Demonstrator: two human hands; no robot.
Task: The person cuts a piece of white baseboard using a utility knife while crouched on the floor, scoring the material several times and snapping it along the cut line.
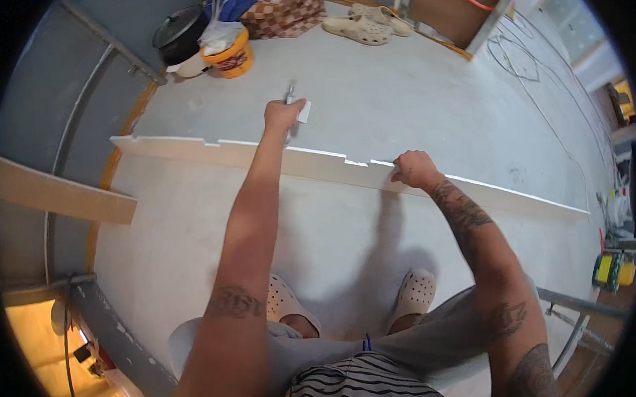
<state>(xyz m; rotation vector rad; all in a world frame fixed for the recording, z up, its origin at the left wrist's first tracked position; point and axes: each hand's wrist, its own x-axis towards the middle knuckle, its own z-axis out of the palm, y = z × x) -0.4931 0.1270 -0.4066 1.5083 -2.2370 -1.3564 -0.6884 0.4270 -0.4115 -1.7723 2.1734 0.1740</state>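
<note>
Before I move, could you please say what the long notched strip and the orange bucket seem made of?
Long notched strip: probably plasterboard, matte, from its pale, flat face and whiter cut edge, though another board is possible.
Orange bucket: likely moulded plastic, smooth, judging by its bright, evenly coloured rim.

long board (317,166): matt, smooth-looking face, chalky edge. hand tool (290,93): metallic sheen, partly blurred. bucket (236,59): smooth plastic; unworn clogs (356,30): matt, perforated, plastic-looking.

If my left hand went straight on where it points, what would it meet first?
Your left hand would probably meet the brown checkered bag, though depth is unclear and beige clogs lie near that line.
</note>
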